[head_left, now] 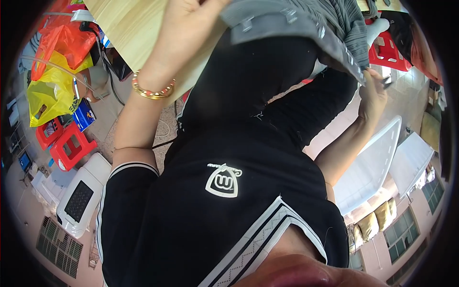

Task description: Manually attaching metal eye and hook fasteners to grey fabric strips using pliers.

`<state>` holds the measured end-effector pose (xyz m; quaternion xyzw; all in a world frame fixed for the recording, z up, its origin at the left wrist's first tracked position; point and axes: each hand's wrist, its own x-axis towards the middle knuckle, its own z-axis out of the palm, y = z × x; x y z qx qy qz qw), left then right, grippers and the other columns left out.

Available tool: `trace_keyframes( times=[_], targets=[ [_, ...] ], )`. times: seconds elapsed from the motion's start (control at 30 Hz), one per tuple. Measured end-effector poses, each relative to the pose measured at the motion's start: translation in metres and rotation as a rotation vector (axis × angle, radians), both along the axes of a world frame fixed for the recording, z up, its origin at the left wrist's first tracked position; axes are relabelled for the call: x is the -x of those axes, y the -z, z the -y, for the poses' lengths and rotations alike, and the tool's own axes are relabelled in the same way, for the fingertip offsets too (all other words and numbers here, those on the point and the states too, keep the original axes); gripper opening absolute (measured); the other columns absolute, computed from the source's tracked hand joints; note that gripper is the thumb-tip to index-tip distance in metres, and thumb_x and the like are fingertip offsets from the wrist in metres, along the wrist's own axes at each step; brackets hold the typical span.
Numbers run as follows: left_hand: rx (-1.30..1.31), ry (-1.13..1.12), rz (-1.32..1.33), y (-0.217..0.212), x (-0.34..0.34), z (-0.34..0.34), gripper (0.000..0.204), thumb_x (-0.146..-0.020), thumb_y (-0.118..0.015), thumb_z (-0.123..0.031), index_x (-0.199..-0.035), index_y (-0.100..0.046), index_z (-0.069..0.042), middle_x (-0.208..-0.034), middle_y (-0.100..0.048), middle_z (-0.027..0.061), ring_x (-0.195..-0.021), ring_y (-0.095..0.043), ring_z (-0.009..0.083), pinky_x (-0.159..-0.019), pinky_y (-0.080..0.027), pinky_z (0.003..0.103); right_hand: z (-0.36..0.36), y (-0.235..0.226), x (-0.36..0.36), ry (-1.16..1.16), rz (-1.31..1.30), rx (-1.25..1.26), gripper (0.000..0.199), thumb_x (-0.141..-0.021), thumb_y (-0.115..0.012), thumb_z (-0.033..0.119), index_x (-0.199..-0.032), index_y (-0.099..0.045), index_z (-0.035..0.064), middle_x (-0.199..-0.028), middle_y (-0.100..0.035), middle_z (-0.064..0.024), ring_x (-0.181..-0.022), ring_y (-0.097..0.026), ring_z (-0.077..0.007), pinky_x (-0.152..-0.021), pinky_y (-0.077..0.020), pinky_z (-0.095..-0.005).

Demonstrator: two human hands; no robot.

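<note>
A grey ribbed garment [351, 26] lies over my lap at the top of the view, its smooth grey band [282, 26] stretched in an arc between my hands. Small pale marks or fasteners dot the band. At the band's left end my left hand [203, 12] is closed on the garment; the picture's upper edge cuts off part of its fingers. My right hand [372, 98] pinches the band's other end, on the right. A small dark object [387, 82] sticks out by those fingers, too small to name.
A wooden tabletop [122, 28] is at the upper left. Beside it are a yellow plastic bag [52, 91], a red bag [62, 45], a black cable [106, 71] and red stools [71, 148]. A white lidded bin [98, 170] stands lower left; a translucent tub [368, 167] is at right.
</note>
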<state>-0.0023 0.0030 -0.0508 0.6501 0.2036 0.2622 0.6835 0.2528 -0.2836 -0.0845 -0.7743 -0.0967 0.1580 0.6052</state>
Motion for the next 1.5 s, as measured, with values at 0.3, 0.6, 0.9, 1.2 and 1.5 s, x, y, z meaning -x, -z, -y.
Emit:
trace_keyframes(
  times=[0.3,0.6,0.9,1.2,1.5],
  targets=[
    [-0.481,0.135,-0.013,0.001,0.019,0.0,0.028,-0.096,-0.051,-0.008,-0.12,-0.063,0.001,-0.121,-0.062,0.0106,-0.116,-0.056,0.0207,-0.102,-0.039,0.031,-0.011,0.016,0.013,-0.225,-0.035,0.0,0.015,-0.086,-0.073,0.007,-0.1,-0.07,0.0053,-0.068,-0.045,0.0119,-0.057,-0.036,0.0014,-0.051,-0.0227,-0.0161],
    [-0.216,-0.08,-0.242,0.013,-0.012,-0.016,0.017,-0.092,-0.064,-0.017,-0.098,-0.066,-0.002,-0.091,-0.064,-0.0005,-0.067,-0.054,0.0043,-0.062,-0.044,0.022,-0.043,0.003,0.025,-0.287,0.201,0.213,0.025,-0.085,-0.072,0.007,-0.108,-0.07,0.0001,-0.067,-0.041,0.0106,-0.06,-0.036,0.0,-0.054,-0.0257,-0.018],
    [-0.687,0.041,-0.479,0.024,-0.035,-0.025,0.022,-0.085,-0.07,-0.02,-0.1,-0.067,-0.004,-0.085,-0.062,0.005,-0.063,-0.055,0.0133,-0.061,-0.045,0.028,-0.092,0.026,0.02,-0.402,0.153,0.052,0.04,-0.079,-0.076,0.008,-0.118,-0.067,0.0041,-0.099,-0.06,-0.0041,-0.074,-0.056,-0.0064,-0.067,-0.0484,-0.0202],
    [-0.622,0.003,-0.428,0.035,-0.041,-0.022,0.015,-0.08,-0.072,-0.011,-0.094,-0.07,-0.005,-0.081,-0.062,0.0034,-0.064,-0.055,0.0128,-0.062,-0.046,0.026,-0.083,0.029,0.015,-0.53,0.012,0.116,0.019,-0.084,-0.072,0.004,-0.101,-0.064,-0.003,-0.075,-0.062,0.0025,-0.07,-0.057,-0.0036,-0.065,-0.0471,-0.0187],
    [-0.855,-0.155,-0.084,-0.008,-0.035,-0.022,0.02,-0.077,-0.076,-0.001,-0.096,-0.076,-0.007,-0.087,-0.056,-0.0014,-0.077,-0.05,0.0067,-0.065,-0.037,0.019,-0.103,0.016,0.02,-0.602,0.106,0.054,0.03,-0.086,-0.068,0.008,-0.116,-0.068,0.0061,-0.069,-0.058,0.0024,-0.062,-0.055,-0.0033,-0.056,-0.0443,-0.0183]
  ],
)
